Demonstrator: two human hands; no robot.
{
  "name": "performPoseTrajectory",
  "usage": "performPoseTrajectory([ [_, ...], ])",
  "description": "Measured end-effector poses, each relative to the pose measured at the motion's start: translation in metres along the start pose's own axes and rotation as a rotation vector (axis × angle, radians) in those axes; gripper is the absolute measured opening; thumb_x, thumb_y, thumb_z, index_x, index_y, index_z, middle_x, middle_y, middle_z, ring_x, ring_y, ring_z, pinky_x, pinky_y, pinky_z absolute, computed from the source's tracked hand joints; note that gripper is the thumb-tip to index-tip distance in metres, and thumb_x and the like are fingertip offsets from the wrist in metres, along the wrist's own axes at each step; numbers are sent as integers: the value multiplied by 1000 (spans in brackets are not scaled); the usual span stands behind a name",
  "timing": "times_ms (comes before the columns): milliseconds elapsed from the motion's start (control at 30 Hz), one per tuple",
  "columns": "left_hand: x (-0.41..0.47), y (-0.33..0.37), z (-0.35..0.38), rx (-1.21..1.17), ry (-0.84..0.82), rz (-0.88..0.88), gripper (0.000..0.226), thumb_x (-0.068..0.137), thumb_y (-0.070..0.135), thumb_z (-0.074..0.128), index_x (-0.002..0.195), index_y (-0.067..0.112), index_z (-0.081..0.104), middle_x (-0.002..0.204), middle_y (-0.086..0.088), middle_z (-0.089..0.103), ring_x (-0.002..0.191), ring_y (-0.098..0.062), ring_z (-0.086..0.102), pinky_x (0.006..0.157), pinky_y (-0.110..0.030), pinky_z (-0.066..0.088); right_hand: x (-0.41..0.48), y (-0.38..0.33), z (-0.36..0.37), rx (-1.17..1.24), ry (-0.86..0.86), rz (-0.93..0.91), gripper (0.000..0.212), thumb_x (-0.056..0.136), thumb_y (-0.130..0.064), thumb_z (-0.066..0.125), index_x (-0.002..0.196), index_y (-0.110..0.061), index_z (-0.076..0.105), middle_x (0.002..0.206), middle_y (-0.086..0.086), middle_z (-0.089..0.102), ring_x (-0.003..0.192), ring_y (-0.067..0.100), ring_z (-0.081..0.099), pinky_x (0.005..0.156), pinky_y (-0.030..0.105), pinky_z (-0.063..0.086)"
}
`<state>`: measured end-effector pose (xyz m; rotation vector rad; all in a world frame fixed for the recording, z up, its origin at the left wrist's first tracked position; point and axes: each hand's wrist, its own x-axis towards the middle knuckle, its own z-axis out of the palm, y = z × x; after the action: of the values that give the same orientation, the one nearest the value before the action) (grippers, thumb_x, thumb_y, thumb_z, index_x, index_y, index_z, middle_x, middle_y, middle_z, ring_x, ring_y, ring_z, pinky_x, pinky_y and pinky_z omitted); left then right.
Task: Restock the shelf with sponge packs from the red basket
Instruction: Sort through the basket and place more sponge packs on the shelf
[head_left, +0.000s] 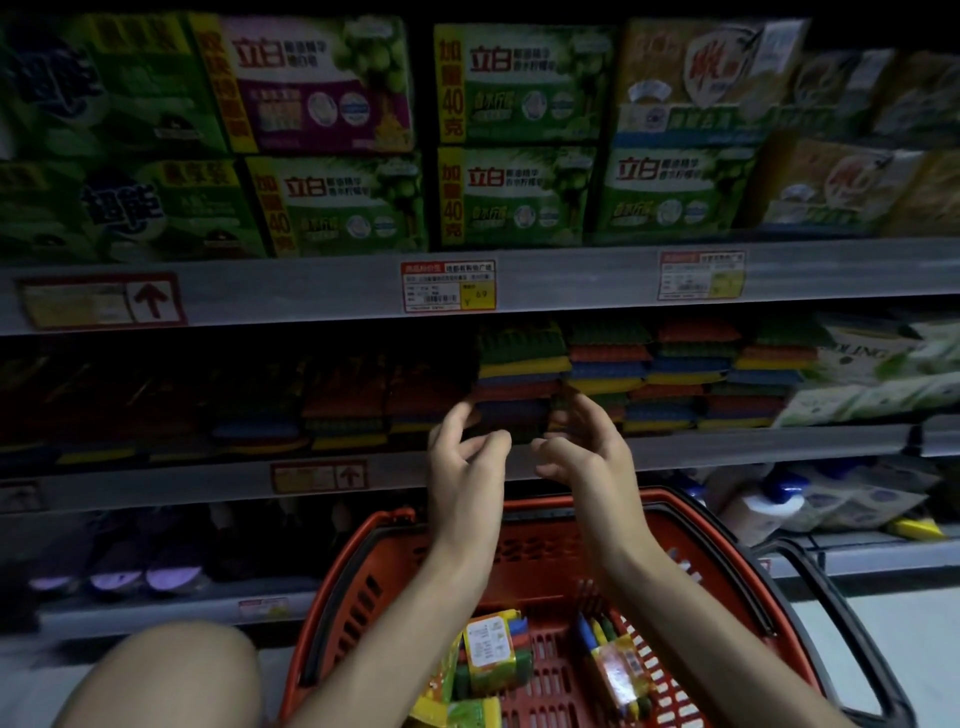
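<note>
In a dim shop aisle, our left hand (465, 457) and right hand (582, 447) hover open and empty before the stacked sponges (522, 374) on the shelf (727, 449). More sponge packs (493, 649) wait in the red basket (519, 525) below. A careless push could topple the stack.

A dimly lit shop aisle is seen: grey metal shelf rails (311, 291) carrying price tags (449, 287), pale floor (852, 639) below.

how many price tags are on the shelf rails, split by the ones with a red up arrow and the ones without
Tags with a red arrow: 2
Tags without an arrow, on the upper rail: 2
A blurred tag on the lowest rail: 1, arrow not discernible
Total: 5
</note>
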<state>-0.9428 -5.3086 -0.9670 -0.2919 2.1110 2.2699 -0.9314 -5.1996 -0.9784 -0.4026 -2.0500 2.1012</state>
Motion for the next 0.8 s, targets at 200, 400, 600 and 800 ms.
performPoseTrajectory([
  [200,3,3,2,19,4,-28,57,100,18,60,154,22,41,111,14,63,108,-5,62,102,-37,50,1,-1,1,3,-19,7,79,84,-18,73,155,-24,40,134,2,56,113,19,66,74,21,58],
  [400,7,5,4,21,-13,-70,62,100,21,60,157,22,36,112,15,60,121,-25,61,106,-42,48,5,-2,2,8,-30,20,77,88,-13,71,156,-21,38,129,-2,57,111,19,65,72,22,57],
  [600,11,3,5,44,-30,-51,66,99,23,61,159,18,34,125,-5,64,123,-27,60,108,-49,47,5,-3,1,6,-51,27,75,87,-14,70,155,-22,39,121,-7,60,105,15,67,72,19,56],
  [800,14,1,4,52,-29,-27,71,93,31,64,157,17,36,136,-16,60,122,-26,62,107,-55,48,6,-3,2,31,-53,36,77,87,-13,70,156,-23,38,121,-9,58,106,15,65,85,34,55],
])
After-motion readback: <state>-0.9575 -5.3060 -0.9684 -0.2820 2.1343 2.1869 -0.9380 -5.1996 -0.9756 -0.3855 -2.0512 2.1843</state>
